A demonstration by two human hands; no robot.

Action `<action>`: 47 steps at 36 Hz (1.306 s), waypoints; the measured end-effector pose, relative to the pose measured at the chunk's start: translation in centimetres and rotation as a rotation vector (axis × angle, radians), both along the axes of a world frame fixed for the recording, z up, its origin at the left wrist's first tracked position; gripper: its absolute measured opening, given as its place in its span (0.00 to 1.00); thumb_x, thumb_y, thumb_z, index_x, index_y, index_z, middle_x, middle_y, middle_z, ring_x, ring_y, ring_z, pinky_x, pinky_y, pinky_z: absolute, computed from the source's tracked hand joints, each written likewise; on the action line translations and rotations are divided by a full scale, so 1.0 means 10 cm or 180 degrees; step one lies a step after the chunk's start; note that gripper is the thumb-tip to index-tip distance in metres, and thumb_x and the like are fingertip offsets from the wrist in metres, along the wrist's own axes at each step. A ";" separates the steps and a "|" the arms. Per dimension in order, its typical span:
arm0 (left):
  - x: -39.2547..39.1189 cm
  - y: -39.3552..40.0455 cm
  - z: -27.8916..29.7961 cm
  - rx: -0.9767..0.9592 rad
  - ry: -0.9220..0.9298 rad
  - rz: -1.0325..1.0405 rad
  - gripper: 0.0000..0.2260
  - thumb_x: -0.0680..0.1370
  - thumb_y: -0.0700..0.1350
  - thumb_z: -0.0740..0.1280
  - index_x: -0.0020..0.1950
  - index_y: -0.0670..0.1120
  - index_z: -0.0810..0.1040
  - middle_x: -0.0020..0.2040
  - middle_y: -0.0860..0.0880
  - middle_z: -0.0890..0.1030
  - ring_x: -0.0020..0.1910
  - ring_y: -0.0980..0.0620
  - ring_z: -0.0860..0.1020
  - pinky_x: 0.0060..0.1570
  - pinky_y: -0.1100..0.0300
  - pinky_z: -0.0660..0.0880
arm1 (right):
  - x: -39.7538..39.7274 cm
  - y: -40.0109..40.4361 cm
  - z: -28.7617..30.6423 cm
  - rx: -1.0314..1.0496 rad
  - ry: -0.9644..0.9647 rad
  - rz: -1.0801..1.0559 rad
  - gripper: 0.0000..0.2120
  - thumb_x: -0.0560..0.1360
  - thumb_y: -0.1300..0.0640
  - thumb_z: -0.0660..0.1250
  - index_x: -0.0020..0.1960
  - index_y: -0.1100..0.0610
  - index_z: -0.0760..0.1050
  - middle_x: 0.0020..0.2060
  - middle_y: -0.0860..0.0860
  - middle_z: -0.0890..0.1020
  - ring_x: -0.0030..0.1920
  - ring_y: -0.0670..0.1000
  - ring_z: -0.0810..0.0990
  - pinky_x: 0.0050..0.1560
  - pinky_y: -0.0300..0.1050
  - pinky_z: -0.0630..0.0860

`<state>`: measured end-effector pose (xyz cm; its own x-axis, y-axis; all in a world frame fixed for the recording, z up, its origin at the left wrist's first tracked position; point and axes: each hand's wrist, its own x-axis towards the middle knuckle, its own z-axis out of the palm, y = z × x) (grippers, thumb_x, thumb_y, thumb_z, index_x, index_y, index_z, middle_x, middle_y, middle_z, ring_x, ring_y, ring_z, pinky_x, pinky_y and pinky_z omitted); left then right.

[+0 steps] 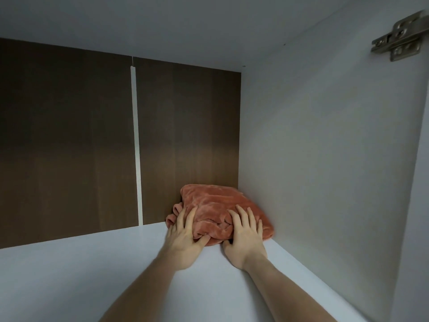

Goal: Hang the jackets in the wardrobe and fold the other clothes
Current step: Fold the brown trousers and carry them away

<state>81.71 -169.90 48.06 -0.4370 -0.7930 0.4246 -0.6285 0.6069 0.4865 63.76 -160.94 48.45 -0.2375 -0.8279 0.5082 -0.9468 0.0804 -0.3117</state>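
Inside a wardrobe compartment, a white shelf (69,275) is seen from above its front edge. At 9 o'clock, the dark brown back panel (65,140) is divided by a narrow white vertical strip (136,145).

Toward 6 o'clock, the left hand (184,240) is laid against the left front of a folded rust-orange garment (216,205). Its fingers are spread and nearly straight over the cloth, and the thumb is pressed against the lower front fold; nothing is clamped.

The folded rust-orange garment is located just right of centre, at about 5 o'clock, in the right rear corner of the shelf. Its back is set against the back panel and its right edge lies just beside the white side wall (325,159).

The right hand (246,238) is placed flat on the right front of the garment, fingers extended and slightly apart, with the heel of the hand resting on the shelf.

At 2 o'clock, a metal hinge (398,37) is mounted on the side wall near the upper front edge.
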 end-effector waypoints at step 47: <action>0.31 0.96 0.17 0.0525 -0.0678 0.1144 0.23 0.80 0.55 0.59 0.74 0.50 0.66 0.71 0.48 0.74 0.68 0.44 0.72 0.69 0.50 0.67 | 0.08 1.67 0.00 0.1535 -0.0119 0.0126 0.33 0.82 0.41 0.46 0.84 0.50 0.44 0.83 0.53 0.43 0.82 0.54 0.41 0.80 0.59 0.39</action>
